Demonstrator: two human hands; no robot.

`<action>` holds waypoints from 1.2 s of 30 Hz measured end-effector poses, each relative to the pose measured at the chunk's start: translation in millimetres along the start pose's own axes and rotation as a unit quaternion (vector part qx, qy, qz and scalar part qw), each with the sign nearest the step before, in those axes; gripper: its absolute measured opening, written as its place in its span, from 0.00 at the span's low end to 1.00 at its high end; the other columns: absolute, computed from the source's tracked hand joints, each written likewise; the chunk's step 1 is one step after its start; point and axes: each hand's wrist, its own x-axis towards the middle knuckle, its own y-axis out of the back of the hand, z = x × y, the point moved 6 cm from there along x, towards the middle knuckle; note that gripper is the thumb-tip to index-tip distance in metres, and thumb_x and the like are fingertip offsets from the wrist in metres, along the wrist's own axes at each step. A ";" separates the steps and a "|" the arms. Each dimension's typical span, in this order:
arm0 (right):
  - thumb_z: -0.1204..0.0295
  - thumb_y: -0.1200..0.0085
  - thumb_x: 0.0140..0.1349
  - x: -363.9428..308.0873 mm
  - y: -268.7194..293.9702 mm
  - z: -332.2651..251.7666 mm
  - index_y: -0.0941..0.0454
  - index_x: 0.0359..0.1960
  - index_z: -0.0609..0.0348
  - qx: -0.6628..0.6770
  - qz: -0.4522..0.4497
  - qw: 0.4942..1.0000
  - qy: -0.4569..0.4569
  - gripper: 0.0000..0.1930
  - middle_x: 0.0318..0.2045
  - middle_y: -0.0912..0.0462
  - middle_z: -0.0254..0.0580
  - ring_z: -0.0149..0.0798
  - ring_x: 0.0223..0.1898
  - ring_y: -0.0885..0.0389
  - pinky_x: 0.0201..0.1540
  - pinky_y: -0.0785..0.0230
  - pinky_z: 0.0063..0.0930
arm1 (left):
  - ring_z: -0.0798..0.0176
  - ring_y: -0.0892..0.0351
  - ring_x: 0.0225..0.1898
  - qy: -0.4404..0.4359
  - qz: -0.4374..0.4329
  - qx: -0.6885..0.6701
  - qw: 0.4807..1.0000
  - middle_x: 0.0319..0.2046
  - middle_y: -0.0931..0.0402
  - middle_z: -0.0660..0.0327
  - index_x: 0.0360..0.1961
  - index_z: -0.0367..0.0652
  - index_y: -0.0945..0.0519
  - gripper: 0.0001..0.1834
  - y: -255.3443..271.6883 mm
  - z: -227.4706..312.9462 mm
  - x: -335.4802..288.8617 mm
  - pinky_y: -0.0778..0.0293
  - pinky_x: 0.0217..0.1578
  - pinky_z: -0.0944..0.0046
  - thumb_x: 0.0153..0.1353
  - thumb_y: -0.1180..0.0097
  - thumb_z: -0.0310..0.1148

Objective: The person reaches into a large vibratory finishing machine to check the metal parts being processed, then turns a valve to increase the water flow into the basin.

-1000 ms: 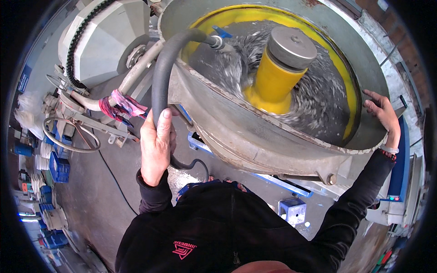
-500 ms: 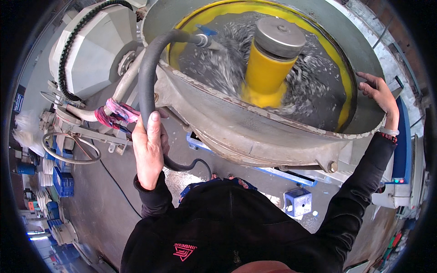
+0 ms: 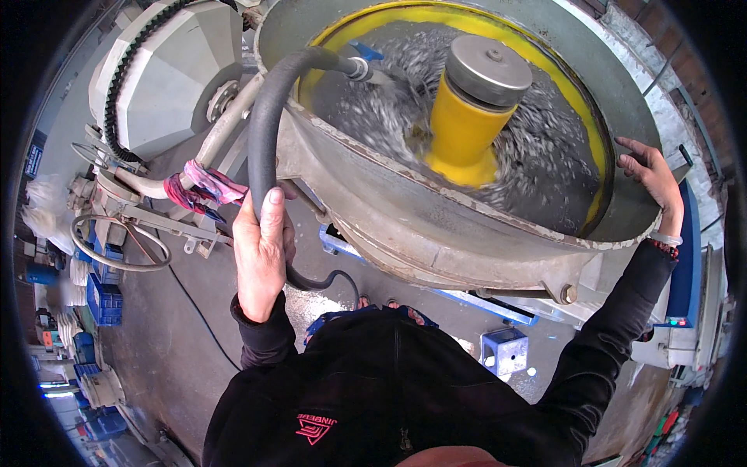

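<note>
Left hand [image 3: 261, 253], wrapped closed, is gripping black hose [image 3: 264, 132], centre-left, apparently aiming its valve [image 3: 360, 68] into vibratory bowl [image 3: 389, 191], top centre; right hand [image 3: 655, 183], fingers spread, empty, is seemingly bracing, far right.

Bright | glare on floor [image 3: 311, 303] | churning pieces [image 3: 538, 148] motion-blurred | edges bent, 4 corners black

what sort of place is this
Most likely a workshop or small factory: there's a big yellow-lined metal tub full of motion-blurred pieces, a pale many-sided drum on machinery, and a blue crate at the side.
</note>
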 end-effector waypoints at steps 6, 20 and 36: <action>0.65 0.46 0.55 1.0 1.1 6.0 0.31 0.52 0.61 -0.003 -0.001 1.000 -0.004 0.23 0.29 0.23 0.34 0.25 0.28 0.33 0.33 0.37 0.19 | 0.79 0.50 0.08 -0.004 0.004 0.012 1.000 0.09 0.48 0.72 0.32 0.40 0.31 0.20 -0.7 -0.2 0.3 0.54 0.09 0.75 0.64 0.62 0.49; 0.67 0.47 0.56 -0.9 0.8 -1.6 0.31 0.51 0.64 0.016 0.002 1.000 0.018 0.22 0.28 0.23 0.34 0.24 0.27 0.33 0.32 0.37 0.19 | 0.81 0.49 0.10 0.010 -0.005 -0.014 1.000 0.11 0.46 0.73 0.34 0.41 0.30 0.15 1.4 1.5 -1.9 0.51 0.10 0.76 0.65 0.59 0.43; 0.66 0.47 0.56 5.1 1.2 10.2 0.32 0.53 0.62 0.026 0.003 0.999 0.026 0.23 0.27 0.25 0.30 0.24 0.27 0.34 0.32 0.39 0.19 | 0.79 0.50 0.08 -0.001 -0.003 0.008 1.000 0.10 0.47 0.72 0.34 0.42 0.33 0.18 0.5 -0.4 -1.0 0.54 0.08 0.76 0.65 0.61 0.47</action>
